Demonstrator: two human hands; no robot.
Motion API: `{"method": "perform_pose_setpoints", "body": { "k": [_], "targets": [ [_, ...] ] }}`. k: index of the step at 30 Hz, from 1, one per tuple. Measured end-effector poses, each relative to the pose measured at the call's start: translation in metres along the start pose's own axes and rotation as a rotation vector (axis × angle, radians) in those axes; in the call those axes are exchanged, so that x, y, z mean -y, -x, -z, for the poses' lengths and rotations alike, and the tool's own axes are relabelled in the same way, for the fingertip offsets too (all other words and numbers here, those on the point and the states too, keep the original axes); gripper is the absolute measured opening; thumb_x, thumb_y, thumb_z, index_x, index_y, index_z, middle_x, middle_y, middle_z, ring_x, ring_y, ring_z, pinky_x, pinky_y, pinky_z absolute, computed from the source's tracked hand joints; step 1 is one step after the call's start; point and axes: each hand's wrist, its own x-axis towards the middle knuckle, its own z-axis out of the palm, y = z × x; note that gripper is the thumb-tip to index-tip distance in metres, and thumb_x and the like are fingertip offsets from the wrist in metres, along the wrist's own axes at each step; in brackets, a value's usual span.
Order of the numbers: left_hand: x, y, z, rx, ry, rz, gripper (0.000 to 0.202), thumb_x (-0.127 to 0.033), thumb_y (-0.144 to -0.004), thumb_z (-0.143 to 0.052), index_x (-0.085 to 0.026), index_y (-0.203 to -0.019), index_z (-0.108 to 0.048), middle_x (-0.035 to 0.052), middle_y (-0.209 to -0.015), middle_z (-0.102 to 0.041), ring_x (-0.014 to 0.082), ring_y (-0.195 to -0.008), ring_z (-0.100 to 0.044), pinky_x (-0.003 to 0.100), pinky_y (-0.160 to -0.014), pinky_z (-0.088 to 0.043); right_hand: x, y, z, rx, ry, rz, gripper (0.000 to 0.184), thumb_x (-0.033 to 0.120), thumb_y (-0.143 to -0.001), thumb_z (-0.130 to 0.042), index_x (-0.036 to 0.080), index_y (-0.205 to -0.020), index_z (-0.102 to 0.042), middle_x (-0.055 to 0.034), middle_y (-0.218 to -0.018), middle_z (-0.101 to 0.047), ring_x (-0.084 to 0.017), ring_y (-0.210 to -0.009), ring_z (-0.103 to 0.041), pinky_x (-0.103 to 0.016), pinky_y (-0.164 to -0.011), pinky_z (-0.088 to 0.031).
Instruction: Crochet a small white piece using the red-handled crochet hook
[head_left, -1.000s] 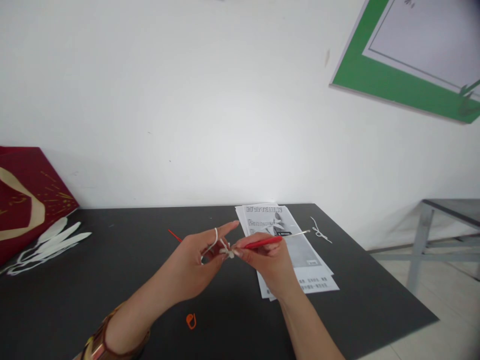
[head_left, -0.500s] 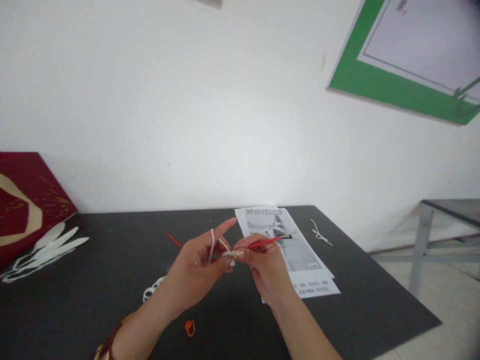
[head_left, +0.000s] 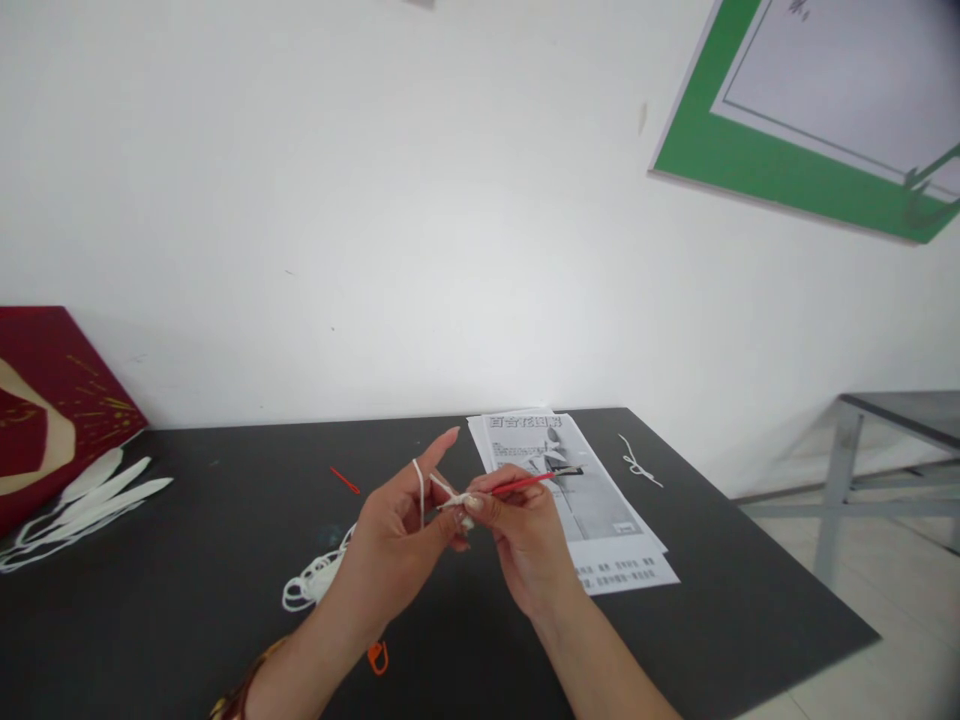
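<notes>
My left hand (head_left: 397, 550) is closed, thumb and fingers pinching a small piece of white yarn work (head_left: 466, 522). A strand of white yarn (head_left: 421, 490) loops round its raised index finger and runs toward the pinch. In my right hand (head_left: 531, 535) is a red crochet hook (head_left: 523, 484), held between thumb and fingers, with its metal end pointing right. The hook's other end meets the yarn at my fingertips, where the stitches are too small to make out. Both hands touch, above the dark table (head_left: 465, 660).
White yarn (head_left: 304, 588) lies beside my left wrist, an orange stitch marker (head_left: 378, 657) below it. Farther back is a red needle (head_left: 345, 480). Printed sheets (head_left: 622, 545) and a yarn scrap (head_left: 637, 465) lie right, white leaf-shaped pieces (head_left: 105, 500) left by a red board (head_left: 52, 400).
My left forearm has shifted right, showing more of the white yarn on the table. The hook has tipped slightly and the strand between my hands looks longer. Both hands keep their holds.
</notes>
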Motion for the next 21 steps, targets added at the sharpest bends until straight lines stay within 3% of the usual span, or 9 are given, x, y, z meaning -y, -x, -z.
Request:
{"method": "perform_pose_setpoints", "body": {
  "k": [4, 7, 10, 13, 21],
  "targets": [
    [-0.010, -0.005, 0.008, 0.089, -0.062, 0.063, 0.066, -0.028, -0.073, -0.073, -0.016, -0.134, -0.052, -0.0032, -0.071, -0.057, 0.0115, -0.060, -0.053, 0.026, -0.058, -0.051, 0.004, -0.003, 0.004, -0.008, -0.018, -0.037, 0.020, 0.013, -0.053, -0.087, 0.016, -0.064, -0.071, 0.0018, -0.061, -0.069, -0.009, -0.058, -0.061, -0.019, -0.058, -0.048],
    [-0.015, -0.010, 0.021, 0.230, -0.074, 0.105, 0.051, -0.028, -0.071, -0.074, -0.016, -0.120, -0.065, -0.0035, -0.066, -0.055, 0.0102, -0.057, -0.050, 0.025, -0.055, -0.047, 0.007, -0.005, 0.008, 0.009, -0.043, -0.103, 0.020, 0.016, -0.054, -0.088, 0.015, -0.064, -0.070, 0.0025, -0.060, -0.069, -0.009, -0.059, -0.062, -0.020, -0.063, -0.052],
    [-0.010, -0.015, 0.035, 0.326, -0.092, 0.117, 0.042, -0.028, -0.073, -0.073, -0.020, -0.115, -0.070, -0.0048, -0.060, -0.053, 0.0078, -0.051, -0.043, 0.020, -0.049, -0.036, 0.008, -0.005, 0.009, 0.055, -0.079, -0.192, 0.020, 0.016, -0.055, -0.088, 0.014, -0.062, -0.069, 0.0030, -0.059, -0.068, -0.010, -0.059, -0.064, -0.024, -0.067, -0.055],
    [-0.003, -0.018, 0.041, 0.367, -0.093, 0.130, 0.036, -0.035, -0.078, -0.068, -0.019, -0.110, -0.072, -0.0041, -0.054, -0.051, 0.0081, -0.049, -0.039, 0.021, -0.048, -0.029, 0.008, -0.003, 0.008, 0.090, -0.080, -0.250, 0.022, 0.016, -0.053, -0.088, 0.014, -0.062, -0.068, 0.0032, -0.058, -0.068, -0.010, -0.058, -0.065, -0.024, -0.066, -0.056],
    [-0.016, -0.015, 0.043, 0.419, -0.137, 0.035, 0.048, -0.031, -0.086, -0.059, -0.022, -0.133, -0.055, -0.0064, -0.060, -0.036, 0.0100, -0.054, -0.029, 0.024, -0.050, -0.024, 0.014, -0.003, 0.006, 0.054, 0.026, -0.176, 0.024, 0.016, -0.048, -0.090, 0.015, -0.060, -0.069, 0.0022, -0.058, -0.069, -0.009, -0.055, -0.061, -0.020, -0.058, -0.050]
  ]
}}
